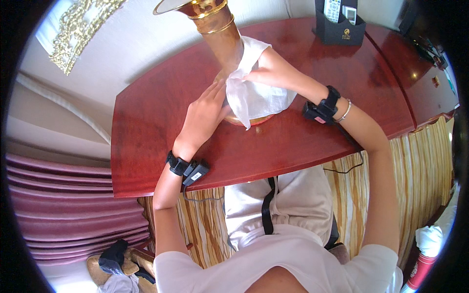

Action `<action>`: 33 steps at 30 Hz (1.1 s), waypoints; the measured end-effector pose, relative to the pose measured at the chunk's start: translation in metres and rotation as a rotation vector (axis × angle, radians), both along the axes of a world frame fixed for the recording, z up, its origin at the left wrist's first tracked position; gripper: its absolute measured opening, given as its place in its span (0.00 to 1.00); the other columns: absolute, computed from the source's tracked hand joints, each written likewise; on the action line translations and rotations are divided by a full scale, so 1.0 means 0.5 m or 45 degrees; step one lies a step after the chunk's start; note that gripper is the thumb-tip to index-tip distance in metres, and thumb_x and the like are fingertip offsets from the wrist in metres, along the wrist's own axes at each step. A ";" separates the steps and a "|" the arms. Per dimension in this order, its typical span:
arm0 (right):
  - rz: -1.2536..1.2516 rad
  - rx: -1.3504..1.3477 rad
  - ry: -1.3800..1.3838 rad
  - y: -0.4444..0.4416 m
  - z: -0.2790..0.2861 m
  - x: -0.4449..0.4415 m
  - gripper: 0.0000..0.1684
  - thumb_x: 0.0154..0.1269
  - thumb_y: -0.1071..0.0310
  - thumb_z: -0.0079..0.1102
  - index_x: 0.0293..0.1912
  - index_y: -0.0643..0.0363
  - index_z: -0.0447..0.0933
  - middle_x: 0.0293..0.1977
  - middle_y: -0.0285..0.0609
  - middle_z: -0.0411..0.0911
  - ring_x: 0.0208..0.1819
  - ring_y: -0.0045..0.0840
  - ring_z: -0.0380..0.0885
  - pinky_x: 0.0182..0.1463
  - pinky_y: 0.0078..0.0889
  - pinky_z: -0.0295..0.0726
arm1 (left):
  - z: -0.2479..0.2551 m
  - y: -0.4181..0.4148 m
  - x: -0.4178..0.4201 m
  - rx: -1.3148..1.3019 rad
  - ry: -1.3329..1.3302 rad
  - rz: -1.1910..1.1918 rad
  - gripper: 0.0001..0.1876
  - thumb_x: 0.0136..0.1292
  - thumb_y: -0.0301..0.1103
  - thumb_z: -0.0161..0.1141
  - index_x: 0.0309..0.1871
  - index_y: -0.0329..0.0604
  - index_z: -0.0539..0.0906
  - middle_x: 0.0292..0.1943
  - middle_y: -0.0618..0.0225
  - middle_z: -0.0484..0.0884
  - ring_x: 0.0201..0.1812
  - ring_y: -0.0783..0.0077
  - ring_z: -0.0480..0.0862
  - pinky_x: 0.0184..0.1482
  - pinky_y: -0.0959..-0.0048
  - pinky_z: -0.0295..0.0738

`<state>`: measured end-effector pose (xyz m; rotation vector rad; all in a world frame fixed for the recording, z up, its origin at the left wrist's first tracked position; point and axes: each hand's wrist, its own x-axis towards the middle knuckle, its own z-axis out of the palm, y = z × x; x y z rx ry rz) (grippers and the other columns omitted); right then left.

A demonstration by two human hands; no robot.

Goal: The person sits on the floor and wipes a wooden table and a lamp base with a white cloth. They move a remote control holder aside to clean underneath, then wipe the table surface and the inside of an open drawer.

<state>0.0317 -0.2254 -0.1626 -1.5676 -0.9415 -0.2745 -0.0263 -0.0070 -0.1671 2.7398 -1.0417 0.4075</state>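
A tall, brass-coloured lamp or vase (223, 45) with a flared top and ringed neck stands on the glossy red-brown wooden table (165, 110). My right hand (273, 69) grips a thin white cloth (258, 95) against its lower body. The cloth drapes over the front of the base, and one corner hangs down to the rim near the tabletop. On the left side of the base rests my left hand (209, 110), its fingers laid along the surface and partly hidden at the tips. Each wrist wears a black strapped device with a cable.
A black holder (340, 27) with remote controls stands at the back right. Gold ornate trim (82, 33) hangs on the wall at left. A purple curtain (73, 208) falls beside the table's left edge. On a chair (95, 269) lie crumpled clothes. Striped carpet (414, 164) covers the floor.
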 end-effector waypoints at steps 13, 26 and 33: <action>-0.126 -0.079 0.116 -0.014 0.125 0.003 0.22 0.65 0.58 0.66 0.52 0.60 0.78 0.45 0.40 0.83 0.42 0.24 0.82 0.47 0.26 0.80 | 0.007 -0.001 -0.008 -0.133 0.085 0.008 0.19 0.62 0.34 0.62 0.53 0.34 0.76 0.51 0.52 0.79 0.48 0.50 0.82 0.44 0.60 0.81; -0.194 0.074 0.007 0.066 0.168 0.035 0.28 0.60 0.62 0.67 0.58 0.60 0.73 0.49 0.39 0.79 0.48 0.22 0.79 0.50 0.26 0.79 | 0.006 -0.005 -0.005 -0.083 0.001 -0.006 0.24 0.66 0.42 0.59 0.58 0.34 0.74 0.56 0.48 0.78 0.60 0.51 0.76 0.55 0.59 0.77; -0.030 0.107 0.033 0.047 0.131 0.051 0.27 0.61 0.61 0.67 0.57 0.60 0.73 0.48 0.40 0.79 0.49 0.22 0.79 0.49 0.25 0.80 | 0.004 -0.003 -0.004 -0.107 -0.027 -0.031 0.24 0.65 0.43 0.59 0.59 0.34 0.74 0.55 0.50 0.78 0.59 0.50 0.77 0.55 0.59 0.77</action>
